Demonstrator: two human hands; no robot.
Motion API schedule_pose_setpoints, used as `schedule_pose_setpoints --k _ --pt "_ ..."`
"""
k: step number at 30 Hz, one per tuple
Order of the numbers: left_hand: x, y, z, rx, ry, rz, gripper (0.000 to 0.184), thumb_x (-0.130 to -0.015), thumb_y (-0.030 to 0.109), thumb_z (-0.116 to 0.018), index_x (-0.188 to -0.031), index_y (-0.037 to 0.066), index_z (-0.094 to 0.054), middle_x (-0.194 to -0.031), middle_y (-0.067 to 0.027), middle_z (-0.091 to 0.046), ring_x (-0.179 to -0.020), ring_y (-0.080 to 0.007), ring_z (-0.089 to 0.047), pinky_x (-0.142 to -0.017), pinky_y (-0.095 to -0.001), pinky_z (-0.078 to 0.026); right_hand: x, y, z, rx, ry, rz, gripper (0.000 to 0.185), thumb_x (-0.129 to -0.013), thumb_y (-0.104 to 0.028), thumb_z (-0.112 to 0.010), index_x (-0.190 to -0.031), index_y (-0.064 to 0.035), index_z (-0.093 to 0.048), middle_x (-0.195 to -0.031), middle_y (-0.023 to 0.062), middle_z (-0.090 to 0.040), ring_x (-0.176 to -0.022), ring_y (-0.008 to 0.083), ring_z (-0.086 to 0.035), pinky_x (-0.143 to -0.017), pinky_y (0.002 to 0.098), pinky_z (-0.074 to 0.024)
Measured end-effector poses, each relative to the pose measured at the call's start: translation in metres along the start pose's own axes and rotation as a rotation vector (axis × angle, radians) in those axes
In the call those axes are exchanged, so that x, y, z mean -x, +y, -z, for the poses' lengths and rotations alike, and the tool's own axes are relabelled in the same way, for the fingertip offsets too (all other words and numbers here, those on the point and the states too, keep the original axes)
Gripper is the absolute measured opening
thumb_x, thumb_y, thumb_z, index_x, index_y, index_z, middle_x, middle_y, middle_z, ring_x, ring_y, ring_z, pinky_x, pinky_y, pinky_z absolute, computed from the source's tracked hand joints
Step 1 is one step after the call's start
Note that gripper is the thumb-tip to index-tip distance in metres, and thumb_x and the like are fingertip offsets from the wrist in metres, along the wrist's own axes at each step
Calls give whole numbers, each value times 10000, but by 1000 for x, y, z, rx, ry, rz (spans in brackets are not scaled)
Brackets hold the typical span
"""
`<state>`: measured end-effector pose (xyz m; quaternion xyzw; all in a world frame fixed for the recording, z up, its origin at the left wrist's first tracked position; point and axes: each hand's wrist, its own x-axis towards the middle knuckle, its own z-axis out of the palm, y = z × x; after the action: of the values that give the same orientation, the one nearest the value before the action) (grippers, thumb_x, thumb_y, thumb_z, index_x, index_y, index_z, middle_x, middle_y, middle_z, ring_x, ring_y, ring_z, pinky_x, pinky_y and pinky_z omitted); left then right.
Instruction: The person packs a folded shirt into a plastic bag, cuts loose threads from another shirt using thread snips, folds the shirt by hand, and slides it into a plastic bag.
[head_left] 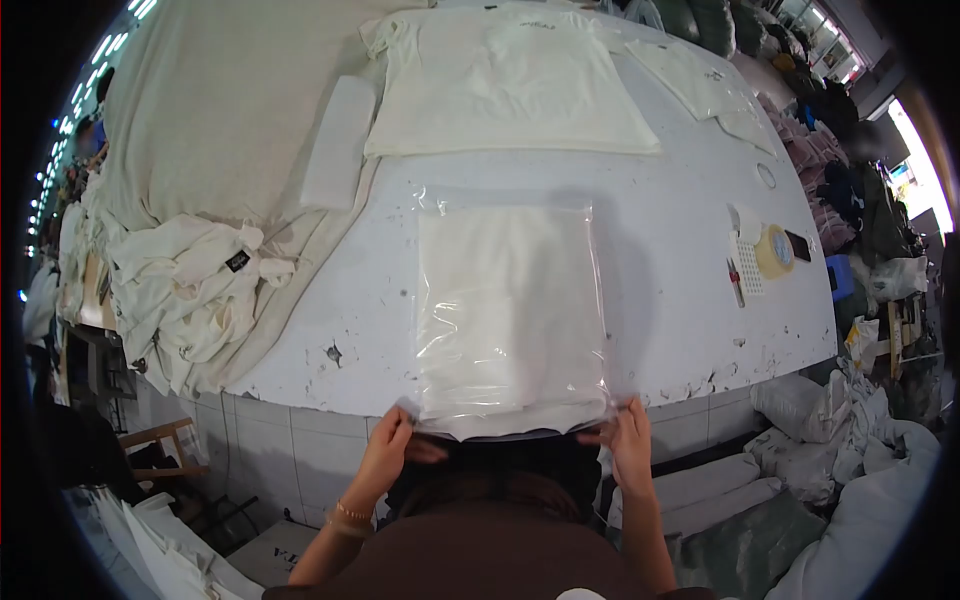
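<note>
A clear plastic bag point(510, 300) with a folded white garment inside lies flat at the table's front edge, its near edge reaching slightly over it. My left hand point(395, 440) pinches the bag's near left corner between thumb and finger. At the near right corner, my right hand point(625, 435) grips the plastic in the same way. Part of the garment's lower edge shows between the two hands.
The white table point(690, 330) carries a laid-out white shirt point(500, 90), another shirt point(700, 85), a white block point(340, 145), tape point(774, 251), a phone point(798, 246) and snips point(736, 282). Crumpled garments point(190, 290) lie on the left; sacks point(800, 405) stand right.
</note>
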<state>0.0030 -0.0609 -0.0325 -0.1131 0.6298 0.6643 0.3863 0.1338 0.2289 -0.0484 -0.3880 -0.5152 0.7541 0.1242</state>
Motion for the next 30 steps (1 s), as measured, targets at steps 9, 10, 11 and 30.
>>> schedule_pose_setpoints --k 9,10,11,30 --pt "-10 11 9 -84 -88 -107 214 -1027 157 -308 -952 9 -443 -959 -123 -618 -855 -249 -690 -742 -320 -572 -12 -21 2 147 -161 34 183 -999 -148 -303 -1001 -17 -430 -1046 221 -615 -815 282 -693 -671 354 -584" --pt "-4 4 9 -87 -81 -93 221 -1026 177 -323 -943 17 -450 -982 -126 -621 -844 -239 -688 -734 -316 -574 -2 -13 6 88 -165 -10 182 -996 -140 -297 -1008 -20 -433 -1057 216 -613 -829 284 -692 -674 359 -590" --pt "-9 2 10 -87 -81 -86 221 -1026 177 -323 -943 17 -450 -982 -126 -621 -844 -239 -688 -734 -316 -574 2 -6 8 42 -139 2 175 -990 -123 -297 -1032 -27 -437 -1058 185 -610 -868 276 -683 -692 374 -597" --pt "-115 125 -63 -981 201 -1324 409 -910 194 -556 -1298 83 -487 -1382 -147 -448 -1263 -356 -432 -1023 -456 -383 -47 -75 -84 1025 -40 955 470 -906 -212 -564 -1348 -100 -450 -1476 163 -319 -1371 345 -295 -1097 493 -256"
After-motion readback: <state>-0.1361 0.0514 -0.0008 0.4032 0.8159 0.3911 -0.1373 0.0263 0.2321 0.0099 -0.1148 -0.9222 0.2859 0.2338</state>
